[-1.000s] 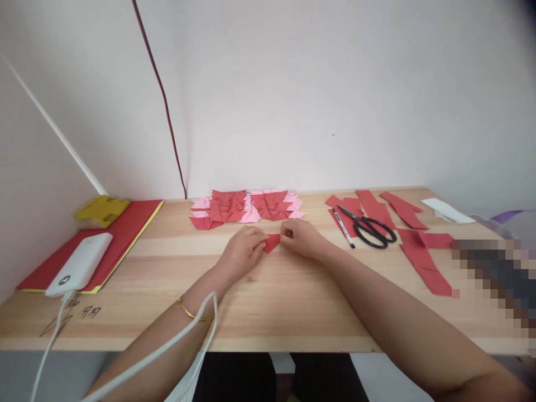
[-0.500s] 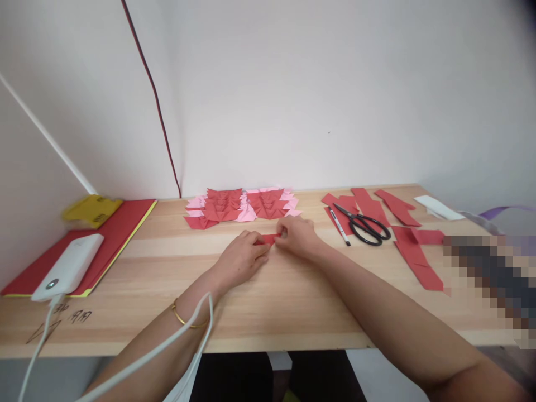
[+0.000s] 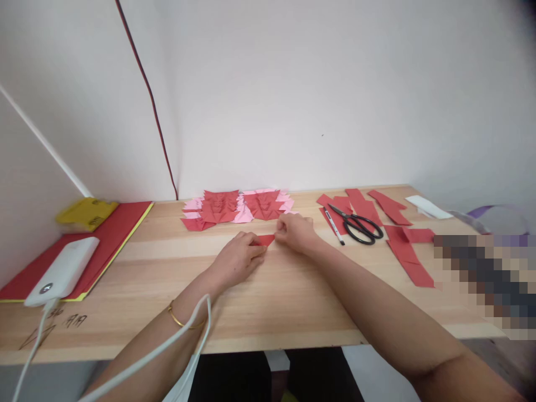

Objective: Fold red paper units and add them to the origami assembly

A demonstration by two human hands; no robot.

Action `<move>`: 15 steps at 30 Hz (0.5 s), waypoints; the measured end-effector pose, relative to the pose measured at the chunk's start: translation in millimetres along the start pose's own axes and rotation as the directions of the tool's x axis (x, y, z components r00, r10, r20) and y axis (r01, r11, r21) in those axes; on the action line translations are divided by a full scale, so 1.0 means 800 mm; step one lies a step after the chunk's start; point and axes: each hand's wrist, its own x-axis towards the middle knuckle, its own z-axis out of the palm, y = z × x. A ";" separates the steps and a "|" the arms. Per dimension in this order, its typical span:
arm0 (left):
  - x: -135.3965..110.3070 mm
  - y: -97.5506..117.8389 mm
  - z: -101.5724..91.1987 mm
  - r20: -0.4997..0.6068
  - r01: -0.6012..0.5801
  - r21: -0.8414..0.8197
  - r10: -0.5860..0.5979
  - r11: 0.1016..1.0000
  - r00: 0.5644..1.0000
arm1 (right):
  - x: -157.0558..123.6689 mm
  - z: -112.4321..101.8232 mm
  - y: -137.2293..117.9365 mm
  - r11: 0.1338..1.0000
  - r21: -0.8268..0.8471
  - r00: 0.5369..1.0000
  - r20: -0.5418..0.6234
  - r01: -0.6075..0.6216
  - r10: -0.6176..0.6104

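Left hand (image 3: 239,258) pinches red paper piece (image 3: 265,240), right hand (image 3: 295,232) pinches its right tip, scissors (image 3: 347,217) lie on table (image 3: 268,307) at right

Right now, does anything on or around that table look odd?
Two small oddities: a white cable loops in front of the left forearm, possibly in the way, and handwriting sits directly on the wooden table near its left front.

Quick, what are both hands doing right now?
Left hand: holding the small red paper.
Right hand: curled closed at the paper's tip; whether it's pinching can't be told.
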 end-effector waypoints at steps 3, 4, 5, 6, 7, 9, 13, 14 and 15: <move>-0.001 0.001 -0.002 0.017 0.013 0.012 -0.013 1.000 1.000 | 0.004 -0.003 0.007 0.996 0.024 0.995 -0.060 -0.082 0.083; -0.001 0.001 -0.003 0.020 0.014 0.012 -0.014 1.000 1.000 | 0.003 -0.002 0.005 0.997 0.042 0.996 -0.062 -0.063 0.065; -0.001 0.001 -0.003 0.021 0.012 0.011 -0.012 1.000 1.000 | 0.000 -0.001 0.002 0.998 0.058 0.998 -0.056 -0.024 0.027; 0.000 0.001 -0.003 0.023 0.008 0.008 -0.008 1.000 1.000 | -0.003 0.001 -0.002 0.997 0.068 0.999 -0.041 0.032 -0.029; 0.000 0.001 -0.002 0.022 0.005 0.003 -0.005 1.000 1.000 | -0.005 0.002 -0.005 0.995 0.066 0.997 -0.016 0.075 -0.074; -0.001 0.000 -0.003 0.024 0.004 -0.012 -0.004 1.000 1.000 | -0.007 0.003 -0.009 0.995 0.041 0.995 0.026 0.096 -0.097; -0.003 -0.001 -0.007 0.057 0.033 -0.065 -0.029 0.997 0.998 | -0.001 -0.007 -0.001 0.999 -0.007 0.999 0.008 -0.042 0.043; -0.003 -0.001 -0.009 0.066 0.041 -0.074 -0.036 0.996 0.997 | -0.001 -0.008 0.000 0.998 -0.005 0.998 -0.015 -0.056 0.056; -0.004 -0.001 -0.010 0.071 0.048 -0.078 -0.043 0.996 0.997 | -0.001 -0.008 0.000 0.999 0.004 0.998 -0.039 -0.048 0.049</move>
